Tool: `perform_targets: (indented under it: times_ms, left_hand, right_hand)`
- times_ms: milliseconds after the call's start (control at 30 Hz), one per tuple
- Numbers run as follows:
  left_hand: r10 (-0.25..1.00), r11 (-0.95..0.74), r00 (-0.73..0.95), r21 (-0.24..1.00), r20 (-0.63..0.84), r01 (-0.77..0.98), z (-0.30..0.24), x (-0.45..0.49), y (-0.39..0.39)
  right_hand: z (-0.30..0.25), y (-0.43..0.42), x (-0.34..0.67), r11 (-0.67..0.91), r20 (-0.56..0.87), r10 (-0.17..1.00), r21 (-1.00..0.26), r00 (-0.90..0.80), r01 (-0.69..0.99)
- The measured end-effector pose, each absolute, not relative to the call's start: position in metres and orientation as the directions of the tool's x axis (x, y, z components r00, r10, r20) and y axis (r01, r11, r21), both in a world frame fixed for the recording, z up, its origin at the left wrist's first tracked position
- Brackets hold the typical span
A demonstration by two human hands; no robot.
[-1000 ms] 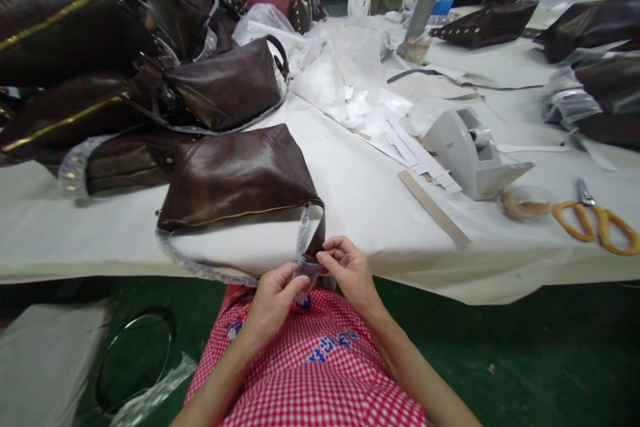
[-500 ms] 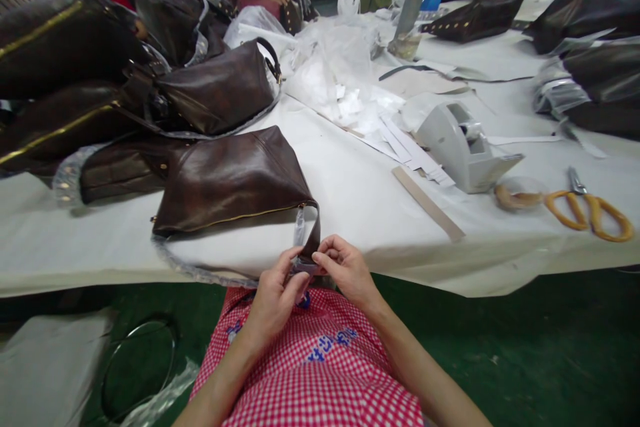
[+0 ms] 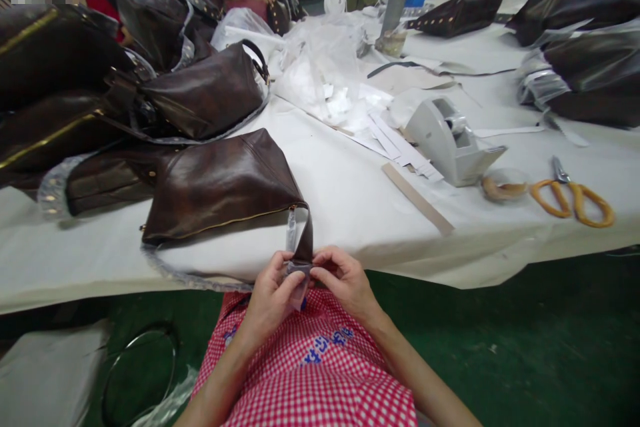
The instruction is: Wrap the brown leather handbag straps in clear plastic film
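A dark brown leather handbag (image 3: 225, 180) lies on the table in front of me, its gold zip facing my side. From its right corner a brown strap (image 3: 306, 237) runs down over the table edge to my hands. My left hand (image 3: 275, 290) pinches the strap's lower end, where clear plastic wrap (image 3: 299, 273) covers it. Closed at the fingertips, my right hand (image 3: 345, 280) grips the same strap end from the right. A plastic-wrapped length of strap (image 3: 185, 277) loops from the bag's left corner toward my left hand. Fingers partly hide the join.
More brown bags (image 3: 200, 90) are piled at the left. On the right are a grey tape dispenser (image 3: 445, 140), a tape roll (image 3: 503, 188), orange-handled scissors (image 3: 573, 197) and a beige strip (image 3: 417, 197). Crumpled plastic (image 3: 320, 47) and white paper strips lie mid-table. People stand across the table.
The camera view has shifted slightly to the right. My fingers stay on the strap end; more of the plastic wrap now shows between my hands.
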State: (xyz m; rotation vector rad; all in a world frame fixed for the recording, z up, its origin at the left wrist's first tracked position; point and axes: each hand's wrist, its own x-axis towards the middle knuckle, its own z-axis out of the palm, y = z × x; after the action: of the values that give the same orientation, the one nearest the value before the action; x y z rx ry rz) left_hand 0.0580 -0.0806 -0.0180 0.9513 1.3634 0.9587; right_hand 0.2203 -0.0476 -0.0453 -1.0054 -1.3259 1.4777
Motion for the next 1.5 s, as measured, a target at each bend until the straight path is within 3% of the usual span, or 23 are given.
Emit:
perform_targets:
  times_ms: [233, 400, 533, 767, 933, 1167, 1500]
  left_hand:
    - [0.964, 0.265, -0.025, 0.940, -0.266, 0.216, -0.015, 0.058, -0.080]
    - [0.962, 0.266, -0.008, 0.933, -0.272, 0.243, -0.014, 0.059, -0.078]
    - [0.959, 0.273, 0.022, 0.937, -0.284, 0.216, -0.012, 0.061, -0.077]
    - [0.960, 0.265, 0.011, 0.919, -0.280, 0.292, -0.007, 0.063, -0.075]
    - [0.967, 0.243, 0.005, 0.926, -0.256, 0.289, -0.009, 0.063, -0.075]
    - [0.964, 0.250, 0.018, 0.926, -0.266, 0.281, -0.014, 0.062, -0.077]
    - [0.972, 0.193, 0.049, 0.899, -0.230, 0.394, -0.015, 0.059, -0.077]
  right_hand:
    - [-0.035, -0.041, 0.221, 0.268, 0.215, 0.925, -0.953, -0.313, 0.138]
    - [-0.036, -0.041, 0.222, 0.573, 0.411, 0.796, -0.748, -0.445, 0.335]
    - [-0.049, -0.045, 0.221, 0.663, 0.523, 0.744, -0.657, -0.416, 0.358]
    - [-0.056, -0.045, 0.223, 0.590, 0.461, 0.796, -0.735, -0.392, 0.334]
    - [-0.046, -0.044, 0.228, 0.418, 0.330, 0.891, -0.864, -0.311, 0.281]
    - [-0.045, -0.046, 0.225, 0.258, 0.195, 0.929, -0.951, -0.314, 0.171]
    - [-0.032, -0.037, 0.226, 0.291, 0.184, 0.885, -0.936, -0.428, 0.199]
